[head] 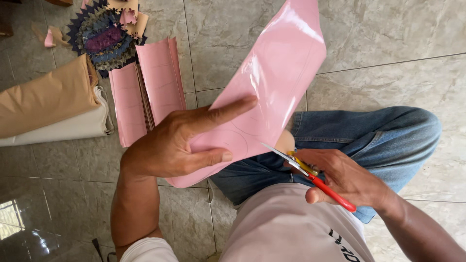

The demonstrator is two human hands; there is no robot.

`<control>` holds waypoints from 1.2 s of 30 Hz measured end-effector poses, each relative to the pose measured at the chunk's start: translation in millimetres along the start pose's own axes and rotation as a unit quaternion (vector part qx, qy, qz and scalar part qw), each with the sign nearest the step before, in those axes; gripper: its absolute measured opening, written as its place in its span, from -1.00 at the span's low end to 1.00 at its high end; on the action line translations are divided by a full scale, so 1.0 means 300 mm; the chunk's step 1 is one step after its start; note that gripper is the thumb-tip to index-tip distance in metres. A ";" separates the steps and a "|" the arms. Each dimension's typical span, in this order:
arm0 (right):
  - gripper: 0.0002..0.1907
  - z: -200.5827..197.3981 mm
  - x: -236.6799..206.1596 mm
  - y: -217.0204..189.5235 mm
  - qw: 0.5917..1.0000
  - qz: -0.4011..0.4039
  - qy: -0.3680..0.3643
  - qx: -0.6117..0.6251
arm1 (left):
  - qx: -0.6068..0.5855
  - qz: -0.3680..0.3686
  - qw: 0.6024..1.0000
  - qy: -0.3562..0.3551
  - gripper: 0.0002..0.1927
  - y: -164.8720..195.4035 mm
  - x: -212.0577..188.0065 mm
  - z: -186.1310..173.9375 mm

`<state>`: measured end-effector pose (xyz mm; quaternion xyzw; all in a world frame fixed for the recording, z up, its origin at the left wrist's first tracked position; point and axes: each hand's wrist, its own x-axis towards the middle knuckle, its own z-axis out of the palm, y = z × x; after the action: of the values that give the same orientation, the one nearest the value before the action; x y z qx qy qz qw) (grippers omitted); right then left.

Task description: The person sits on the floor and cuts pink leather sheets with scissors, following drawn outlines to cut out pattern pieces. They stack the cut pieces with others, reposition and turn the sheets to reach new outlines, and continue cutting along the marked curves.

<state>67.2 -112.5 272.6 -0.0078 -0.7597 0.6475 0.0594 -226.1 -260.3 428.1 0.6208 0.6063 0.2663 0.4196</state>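
- Tiled floor (pixel 398 34), grey marble look, person sits on it, blue jeans leg (pixel 383 140) bent across the right side.
- Stack of pink sheets (pixel 145 90) lies on the floor upper left, just past the left hand.
- Round layered fabric piece (pixel 102 39) with zigzag edges, dark blue and purple, at the top left; pink and tan scraps around it.
- Tan fabric roll (pixel 46 97) on top of a white roll (pixel 73 128), far left, well apart from the hands.
- Nothing blocks the hands; the pink sheet covers part of the knee.
- Pink glossy sheet (pixel 276 82) held up above the lap, tilted, faint curved lines drawn near its lower end.
- Left hand (pixel 179 145) clamps the sheet's lower end: thumb on top, index finger stretched flat along it, other fingers under.
- Right hand (pixel 347 177) low by the thigh, fingers closed round the red scissors (pixel 310 174); blades point at the sheet's lower edge, tip just beside it, touching or not unclear.
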 end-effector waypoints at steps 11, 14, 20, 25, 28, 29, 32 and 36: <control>-0.09 0.040 0.012 -0.012 0.984 0.175 -0.044 -0.007 | -0.042 0.020 0.997 0.060 -0.18 -0.057 -0.067 0.015; -0.16 0.032 0.039 -0.005 0.992 0.087 -0.053 -0.074 | -0.074 0.030 0.995 0.058 -0.18 -0.067 -0.074 0.046; -0.10 0.033 0.063 -0.015 0.998 0.038 -0.045 -0.024 | -0.067 0.026 0.996 0.050 -0.15 -0.089 -0.091 0.051; -0.18 0.055 0.052 -0.031 0.987 0.151 -0.054 -0.035 | -0.065 0.035 0.996 0.059 -0.14 -0.090 -0.088 0.056; -0.22 0.051 0.054 -0.022 0.994 0.080 -0.033 -0.063 | -0.086 0.029 0.994 0.057 -0.16 -0.080 -0.074 0.072; -0.23 0.050 0.056 -0.018 0.996 0.052 -0.025 -0.071 | -0.092 0.024 0.994 0.055 -0.17 -0.077 -0.069 0.081; -0.26 0.050 0.061 -0.006 0.997 0.003 -0.027 -0.073 | -0.086 -0.007 0.995 0.040 -0.11 -0.076 -0.056 0.101; -0.21 0.062 0.058 -0.004 0.991 0.099 -0.043 -0.075 | -0.137 0.019 0.990 0.041 -0.09 -0.097 -0.055 0.116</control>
<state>48.2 -129.5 272.1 -0.0596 -0.8035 0.5911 -0.0383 -214.4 -285.9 388.8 0.5576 0.5689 0.3800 0.4701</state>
